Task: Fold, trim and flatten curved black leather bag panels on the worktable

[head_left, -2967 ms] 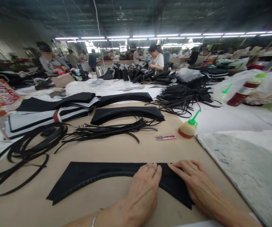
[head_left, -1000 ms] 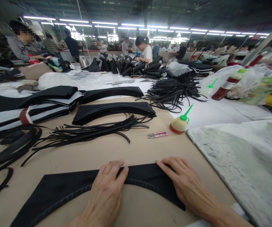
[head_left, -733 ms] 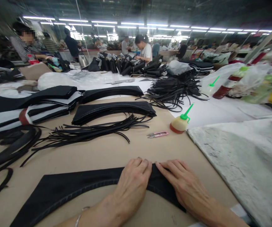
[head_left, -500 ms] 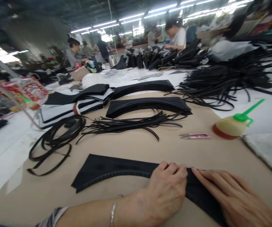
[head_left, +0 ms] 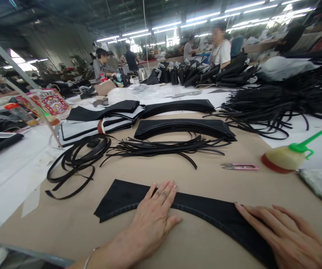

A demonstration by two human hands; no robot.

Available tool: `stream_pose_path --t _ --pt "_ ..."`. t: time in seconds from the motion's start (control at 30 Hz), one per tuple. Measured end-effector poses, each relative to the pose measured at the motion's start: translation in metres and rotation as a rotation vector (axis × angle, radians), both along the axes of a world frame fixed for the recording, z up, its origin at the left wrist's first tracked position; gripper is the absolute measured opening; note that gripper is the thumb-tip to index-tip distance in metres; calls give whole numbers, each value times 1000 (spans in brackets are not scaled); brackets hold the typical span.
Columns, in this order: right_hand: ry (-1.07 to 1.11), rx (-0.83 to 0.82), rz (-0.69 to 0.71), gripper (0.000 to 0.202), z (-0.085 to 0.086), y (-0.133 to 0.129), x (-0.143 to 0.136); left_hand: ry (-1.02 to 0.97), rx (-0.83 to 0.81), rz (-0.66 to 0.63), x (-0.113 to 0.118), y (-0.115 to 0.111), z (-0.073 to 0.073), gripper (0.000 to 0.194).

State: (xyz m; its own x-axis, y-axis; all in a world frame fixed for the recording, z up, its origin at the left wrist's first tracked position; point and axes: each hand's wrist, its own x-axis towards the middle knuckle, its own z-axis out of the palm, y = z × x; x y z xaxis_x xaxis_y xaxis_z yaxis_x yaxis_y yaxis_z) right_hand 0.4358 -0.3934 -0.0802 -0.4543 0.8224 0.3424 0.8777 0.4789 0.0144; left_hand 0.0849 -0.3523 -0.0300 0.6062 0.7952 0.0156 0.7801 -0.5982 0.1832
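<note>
A curved black fabric panel (head_left: 203, 204) lies on the tan work surface (head_left: 206, 246) in front of me, its inner curved edge showing a row of small notches or folds. My left hand (head_left: 157, 213) rests flat across the panel's left half, fingers stretched out and thumb apart. On the panel's right end lies my right hand (head_left: 287, 231), fingers extended, the fingertips touching its upper edge; part of the panel is hidden beneath it. Beyond both hands sits a stack of similar black curved panels (head_left: 183, 129), with a bundle of thin black strips (head_left: 163, 146) just before it.
Pink-handled thread snips (head_left: 241, 167) and a plastic bottle with a green spout (head_left: 284, 157) stand to the right. Coiled black strips (head_left: 77, 164) lie at left. A large heap of black strips (head_left: 278, 101) fills the back right. Several people work farther off.
My left hand has moved left along the panel, going from curled fingers to a flat, spread palm. The right hand stays on the right end. The view has shifted slightly.
</note>
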Motion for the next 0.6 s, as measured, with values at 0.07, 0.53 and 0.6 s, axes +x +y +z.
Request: stream_pose_path --t 0.07,0.53,0.6 --pt "-88 31 38 72 6 1 -1 -12 -21 3 0 1 2 61" --pt "-90 106 -40 36 38 11 -16 -97 30 406 -67 19 13 35" --pt "-66 78 -30 34 40 16 -14 -58 -73 420 -74 24 23 35"
